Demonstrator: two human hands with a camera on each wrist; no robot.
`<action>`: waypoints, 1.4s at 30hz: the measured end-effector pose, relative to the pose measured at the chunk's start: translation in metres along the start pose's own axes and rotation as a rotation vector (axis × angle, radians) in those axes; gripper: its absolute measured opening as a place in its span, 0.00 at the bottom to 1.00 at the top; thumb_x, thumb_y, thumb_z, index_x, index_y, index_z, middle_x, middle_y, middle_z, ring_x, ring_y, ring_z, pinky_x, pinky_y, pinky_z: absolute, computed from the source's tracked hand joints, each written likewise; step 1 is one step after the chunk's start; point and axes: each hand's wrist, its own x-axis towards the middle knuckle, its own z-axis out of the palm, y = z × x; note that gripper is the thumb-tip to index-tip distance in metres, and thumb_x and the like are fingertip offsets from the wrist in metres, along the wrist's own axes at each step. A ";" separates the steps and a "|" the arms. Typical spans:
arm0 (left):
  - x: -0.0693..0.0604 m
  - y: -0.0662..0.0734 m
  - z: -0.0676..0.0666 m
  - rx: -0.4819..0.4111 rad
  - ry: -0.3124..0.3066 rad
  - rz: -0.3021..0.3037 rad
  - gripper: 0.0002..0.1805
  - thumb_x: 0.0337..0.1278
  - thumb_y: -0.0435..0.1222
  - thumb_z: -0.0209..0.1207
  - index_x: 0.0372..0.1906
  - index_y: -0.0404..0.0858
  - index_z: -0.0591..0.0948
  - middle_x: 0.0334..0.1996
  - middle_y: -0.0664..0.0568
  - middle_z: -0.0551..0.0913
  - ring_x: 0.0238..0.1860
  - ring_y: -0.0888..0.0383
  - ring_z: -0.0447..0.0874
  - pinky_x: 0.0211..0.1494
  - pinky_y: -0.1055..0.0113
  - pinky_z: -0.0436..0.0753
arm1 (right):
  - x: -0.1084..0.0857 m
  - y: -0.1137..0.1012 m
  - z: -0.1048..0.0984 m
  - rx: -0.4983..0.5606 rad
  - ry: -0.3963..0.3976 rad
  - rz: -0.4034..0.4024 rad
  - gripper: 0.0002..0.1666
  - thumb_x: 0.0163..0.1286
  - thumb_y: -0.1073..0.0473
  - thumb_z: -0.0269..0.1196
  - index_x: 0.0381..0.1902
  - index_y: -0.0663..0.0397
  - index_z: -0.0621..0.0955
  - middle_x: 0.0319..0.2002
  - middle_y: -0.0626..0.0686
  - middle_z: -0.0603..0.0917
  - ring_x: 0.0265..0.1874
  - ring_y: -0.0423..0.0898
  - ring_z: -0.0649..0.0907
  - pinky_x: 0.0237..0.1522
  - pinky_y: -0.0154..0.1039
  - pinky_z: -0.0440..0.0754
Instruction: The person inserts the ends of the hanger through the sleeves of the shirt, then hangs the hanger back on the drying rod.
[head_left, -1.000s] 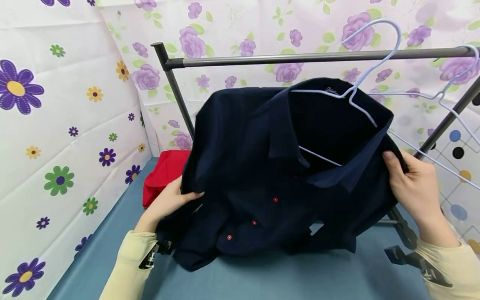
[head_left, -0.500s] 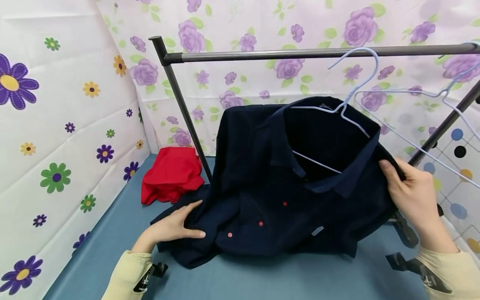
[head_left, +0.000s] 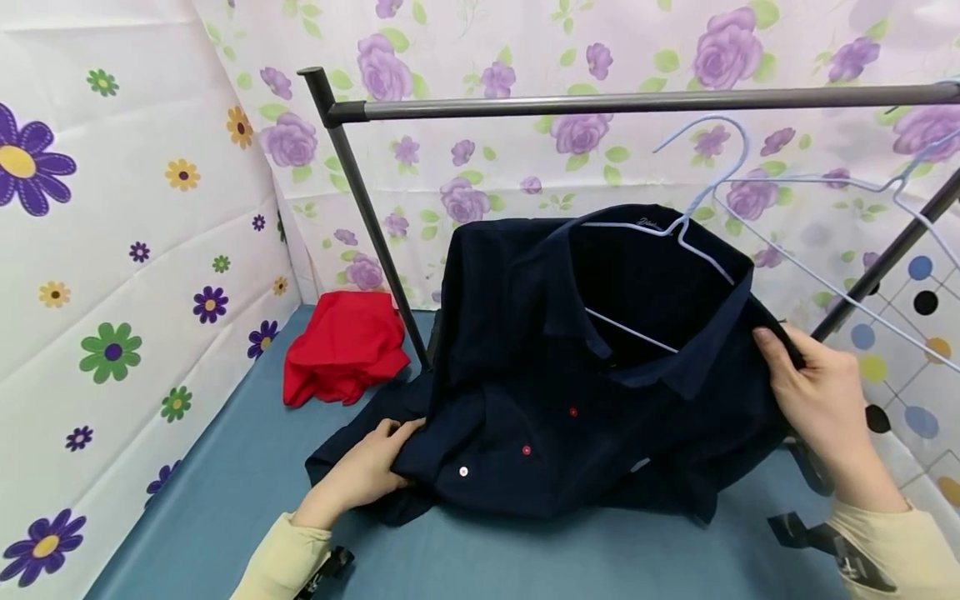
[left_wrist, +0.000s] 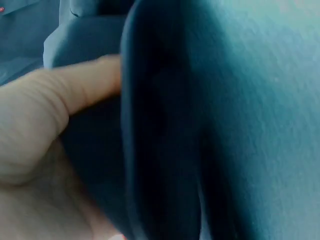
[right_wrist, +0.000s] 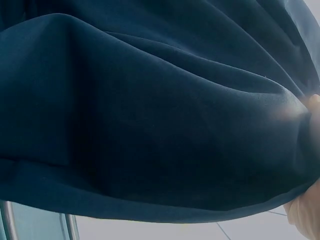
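A dark navy shirt (head_left: pixel 510 333) with red buttons and an open collar spans the middle of the head view. Inside it sits a light blue wire hanger (head_left: pixel 702 198), its hook showing below the rail. My right hand (head_left: pixel 821 392) pinches the shirt at the shoulder on the right, thumb on top. Lower down on the left, my left hand (head_left: pixel 363 475) holds a fold of the shirt near the sleeve; some fingers are hidden by cloth. In the left wrist view the thumb presses on the dark fabric (left_wrist: pixel 160 125). Draped shirt cloth (right_wrist: pixel 175 125) fills most of the right wrist view.
A dark metal rack rail (head_left: pixel 570 104) runs across behind the shirt. Another light blue hanger (head_left: pixel 832 177) hangs at the right. Red folded cloth (head_left: pixel 345 346) lies at the left on the blue table surface (head_left: pixel 570 558). Flowered sheets (head_left: pixel 480 167) stand behind.
The shirt and its hanger have come down, bringing the hook below the rail. My left hand let go of the shirt's side, opened, and took hold lower. My right hand kept its grip.
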 end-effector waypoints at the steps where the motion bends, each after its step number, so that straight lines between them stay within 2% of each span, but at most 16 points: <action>1: 0.001 -0.001 0.000 -0.003 0.012 -0.007 0.40 0.52 0.35 0.74 0.71 0.47 0.72 0.52 0.44 0.75 0.44 0.49 0.80 0.49 0.50 0.80 | -0.001 0.000 0.000 -0.005 -0.001 -0.002 0.13 0.71 0.59 0.66 0.25 0.54 0.81 0.13 0.43 0.70 0.18 0.29 0.67 0.25 0.26 0.63; 3: 0.003 -0.003 0.000 -0.012 0.030 -0.029 0.34 0.55 0.30 0.70 0.69 0.49 0.75 0.47 0.47 0.76 0.36 0.53 0.78 0.44 0.54 0.79 | -0.001 0.001 0.000 -0.009 -0.004 -0.012 0.12 0.71 0.59 0.66 0.26 0.54 0.81 0.13 0.43 0.70 0.17 0.29 0.67 0.25 0.26 0.63; 5: 0.004 -0.005 -0.001 -0.015 0.040 -0.041 0.32 0.56 0.26 0.66 0.66 0.50 0.78 0.44 0.48 0.77 0.31 0.55 0.75 0.40 0.56 0.78 | -0.002 0.002 0.001 -0.010 -0.008 -0.018 0.13 0.71 0.59 0.66 0.25 0.53 0.81 0.12 0.43 0.69 0.17 0.29 0.67 0.24 0.26 0.63; 11: 0.009 -0.004 -0.012 0.012 0.084 0.007 0.33 0.47 0.19 0.57 0.61 0.46 0.82 0.45 0.49 0.82 0.39 0.53 0.78 0.44 0.53 0.78 | 0.001 0.006 -0.001 0.008 0.014 -0.047 0.13 0.72 0.60 0.66 0.25 0.55 0.80 0.13 0.44 0.68 0.17 0.29 0.66 0.24 0.26 0.61; 15: 0.020 0.003 -0.024 0.000 0.109 0.035 0.33 0.46 0.19 0.54 0.60 0.43 0.82 0.45 0.48 0.82 0.39 0.53 0.77 0.42 0.54 0.77 | 0.008 0.007 -0.004 -0.011 0.046 -0.049 0.12 0.73 0.59 0.65 0.27 0.57 0.82 0.13 0.43 0.68 0.17 0.28 0.65 0.25 0.25 0.61; 19: 0.040 0.010 -0.033 -0.025 0.162 0.091 0.32 0.45 0.20 0.53 0.59 0.42 0.82 0.45 0.47 0.81 0.39 0.52 0.77 0.41 0.57 0.77 | 0.016 0.005 -0.010 -0.062 0.095 -0.038 0.17 0.73 0.57 0.64 0.24 0.59 0.79 0.12 0.45 0.65 0.17 0.28 0.62 0.23 0.28 0.58; 21: 0.052 0.015 -0.038 -0.040 0.202 0.126 0.32 0.44 0.20 0.52 0.58 0.42 0.82 0.45 0.47 0.82 0.41 0.51 0.79 0.44 0.56 0.78 | 0.021 0.002 -0.015 -0.098 0.108 0.012 0.20 0.74 0.55 0.63 0.24 0.60 0.78 0.12 0.45 0.65 0.17 0.28 0.62 0.24 0.28 0.57; 25: 0.079 0.026 -0.046 -0.092 0.285 0.157 0.32 0.42 0.20 0.50 0.58 0.38 0.81 0.46 0.43 0.82 0.45 0.47 0.80 0.50 0.51 0.79 | 0.032 0.000 -0.027 -0.157 0.120 0.124 0.24 0.76 0.51 0.61 0.22 0.61 0.76 0.11 0.38 0.65 0.17 0.27 0.62 0.23 0.28 0.57; 28: 0.098 0.036 -0.051 -0.148 0.319 0.154 0.34 0.41 0.20 0.50 0.60 0.36 0.80 0.49 0.40 0.82 0.49 0.43 0.80 0.54 0.49 0.78 | 0.039 0.002 -0.035 -0.183 0.126 0.168 0.27 0.77 0.49 0.59 0.21 0.62 0.76 0.10 0.32 0.64 0.16 0.25 0.62 0.21 0.27 0.58; 31: 0.114 0.045 -0.051 -0.189 0.326 0.164 0.36 0.39 0.20 0.49 0.63 0.34 0.78 0.54 0.38 0.81 0.55 0.42 0.79 0.59 0.49 0.76 | 0.043 0.009 -0.043 -0.202 0.133 0.176 0.27 0.77 0.48 0.59 0.22 0.63 0.76 0.11 0.26 0.62 0.15 0.24 0.62 0.20 0.27 0.57; 35: 0.133 0.055 -0.045 -0.238 0.295 0.184 0.36 0.42 0.20 0.50 0.64 0.33 0.77 0.57 0.38 0.80 0.58 0.43 0.78 0.61 0.50 0.75 | 0.046 0.019 -0.052 -0.213 0.124 0.212 0.28 0.77 0.47 0.59 0.22 0.61 0.76 0.11 0.25 0.63 0.15 0.25 0.62 0.20 0.27 0.57; 38: 0.143 0.061 -0.037 -0.302 0.252 0.183 0.33 0.48 0.21 0.53 0.65 0.35 0.77 0.57 0.38 0.81 0.54 0.44 0.81 0.57 0.52 0.76 | 0.046 0.026 -0.058 -0.164 0.114 0.265 0.27 0.76 0.47 0.59 0.17 0.51 0.74 0.10 0.29 0.65 0.14 0.27 0.64 0.18 0.26 0.59; 42: 0.153 0.068 -0.024 -0.376 0.208 0.174 0.32 0.54 0.23 0.60 0.67 0.39 0.76 0.59 0.38 0.80 0.48 0.46 0.84 0.51 0.54 0.77 | 0.049 0.036 -0.064 -0.023 0.116 0.308 0.24 0.76 0.51 0.60 0.16 0.34 0.76 0.10 0.32 0.70 0.10 0.28 0.67 0.16 0.24 0.62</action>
